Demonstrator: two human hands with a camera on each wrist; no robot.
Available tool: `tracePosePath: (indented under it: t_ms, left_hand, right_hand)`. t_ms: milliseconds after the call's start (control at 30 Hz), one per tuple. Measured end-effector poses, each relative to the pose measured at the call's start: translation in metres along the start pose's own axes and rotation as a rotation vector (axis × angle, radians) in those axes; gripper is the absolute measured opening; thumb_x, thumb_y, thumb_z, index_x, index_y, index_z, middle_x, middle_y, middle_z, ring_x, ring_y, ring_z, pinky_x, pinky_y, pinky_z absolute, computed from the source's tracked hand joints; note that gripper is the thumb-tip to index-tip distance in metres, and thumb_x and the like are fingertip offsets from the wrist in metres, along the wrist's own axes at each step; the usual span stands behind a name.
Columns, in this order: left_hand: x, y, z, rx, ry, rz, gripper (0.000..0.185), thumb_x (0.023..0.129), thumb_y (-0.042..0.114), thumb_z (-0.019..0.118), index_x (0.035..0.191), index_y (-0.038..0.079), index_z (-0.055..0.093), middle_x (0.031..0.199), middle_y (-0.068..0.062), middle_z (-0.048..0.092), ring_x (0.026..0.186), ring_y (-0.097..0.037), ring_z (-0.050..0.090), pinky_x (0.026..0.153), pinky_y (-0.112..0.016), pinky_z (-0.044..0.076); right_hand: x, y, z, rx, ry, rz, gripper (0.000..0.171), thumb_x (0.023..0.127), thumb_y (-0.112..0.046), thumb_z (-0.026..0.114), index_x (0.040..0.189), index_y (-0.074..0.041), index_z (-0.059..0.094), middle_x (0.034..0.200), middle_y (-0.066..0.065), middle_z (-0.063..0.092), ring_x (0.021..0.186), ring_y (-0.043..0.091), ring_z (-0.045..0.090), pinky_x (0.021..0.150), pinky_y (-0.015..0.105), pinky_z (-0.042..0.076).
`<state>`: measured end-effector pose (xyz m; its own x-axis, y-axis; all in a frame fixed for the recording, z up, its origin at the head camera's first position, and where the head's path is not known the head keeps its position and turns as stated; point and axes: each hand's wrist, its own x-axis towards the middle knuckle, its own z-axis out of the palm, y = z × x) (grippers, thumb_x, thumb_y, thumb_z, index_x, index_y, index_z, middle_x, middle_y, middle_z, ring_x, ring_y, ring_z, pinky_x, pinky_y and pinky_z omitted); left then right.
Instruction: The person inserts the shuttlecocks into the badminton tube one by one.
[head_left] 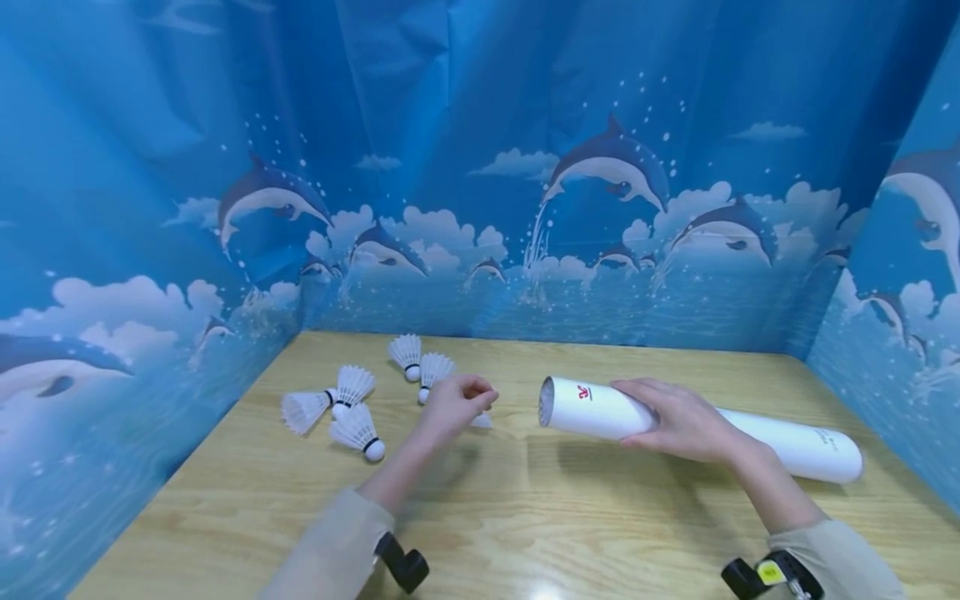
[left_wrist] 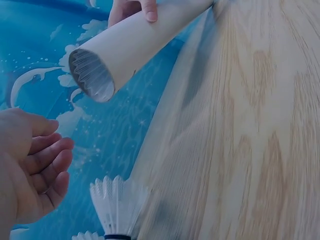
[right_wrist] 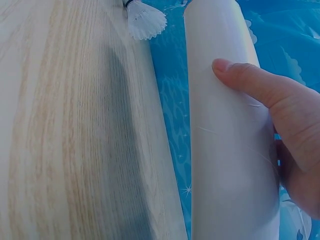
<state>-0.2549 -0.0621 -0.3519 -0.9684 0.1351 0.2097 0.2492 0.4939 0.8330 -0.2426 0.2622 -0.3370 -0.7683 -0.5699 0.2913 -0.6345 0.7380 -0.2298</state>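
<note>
My right hand (head_left: pixel 686 421) grips a long white shuttlecock tube (head_left: pixel 787 442) around its middle; in the right wrist view the thumb (right_wrist: pixel 240 75) lies along its side. The tube's uncapped end points left, raised above the table, and feathered skirts (left_wrist: pixel 92 75) show inside the mouth. Left of that mouth hovers my left hand (head_left: pixel 453 404), fingers loosely curled with nothing between them. Behind it a shuttlecock (head_left: pixel 482 421) is mostly hidden, only a bit of its skirt showing. Another shuttlecock (head_left: pixel 435 372) lies just beyond the left hand.
Three shuttlecocks lie clustered on the left, one with its cork (head_left: pixel 374 450) toward me. A further shuttlecock (head_left: pixel 406 354) lies near the table's back edge. Blue dolphin-print sheeting (head_left: pixel 480 167) walls the wooden table (head_left: pixel 510 517) at the back and both sides.
</note>
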Motion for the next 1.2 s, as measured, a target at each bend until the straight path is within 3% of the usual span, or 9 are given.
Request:
tracePosePath:
  t_ms: [300,533,733,967,1200]
  left_hand:
    - [-0.013,-0.018,-0.030,0.061,0.069,0.063,0.005,0.082,0.007,0.067,0.084,0.003,0.069,0.077,-0.003,0.065,0.071,-0.012,0.056,0.063,-0.027,0.046]
    - [-0.025,-0.032,-0.051,0.122,0.086,0.004,0.008,0.083,0.010,0.067,0.088,0.004,0.069,0.083,-0.003,0.066,0.079,-0.017,0.059,0.068,-0.030,0.047]
    - [-0.034,-0.041,-0.073,0.132,0.103,0.011,0.012,0.084,0.009,0.065,0.093,0.001,0.069,0.082,-0.005,0.067,0.075,-0.016,0.061,0.068,-0.030,0.049]
    - [-0.044,-0.053,-0.099,0.178,0.095,-0.065,0.019,0.089,0.015,0.062,0.102,0.002,0.067,0.093,-0.008,0.067,0.083,-0.019,0.062,0.073,-0.035,0.050]
    - [-0.052,-0.066,-0.119,0.251,0.143,-0.049,0.020,0.088,0.015,0.062,0.101,-0.001,0.067,0.093,-0.011,0.068,0.084,-0.024,0.063,0.073,-0.038,0.049]
  right_hand:
    - [-0.001,0.001,-0.001,-0.001,0.011,-0.012,0.074,0.073,-0.046,0.075,0.132,-0.010,0.050,0.121,0.013,0.057,0.101,0.032,0.057,0.075,0.047,0.050]
    - [-0.001,0.000,0.000,-0.004,0.015,-0.014,0.073,0.072,-0.044,0.076,0.131,-0.010,0.050,0.121,0.013,0.058,0.101,0.032,0.058,0.075,0.047,0.050]
    - [-0.001,0.001,0.000,0.000,0.013,-0.011,0.074,0.072,-0.046,0.075,0.132,-0.010,0.050,0.121,0.013,0.057,0.102,0.032,0.057,0.076,0.047,0.050]
    - [-0.001,0.001,0.002,-0.003,0.021,-0.034,0.072,0.071,-0.036,0.079,0.131,-0.009,0.051,0.120,0.012,0.058,0.101,0.032,0.058,0.075,0.047,0.050]
    - [-0.001,0.001,0.002,-0.001,0.014,-0.032,0.072,0.072,-0.040,0.078,0.131,-0.009,0.050,0.120,0.012,0.058,0.101,0.032,0.058,0.075,0.047,0.050]
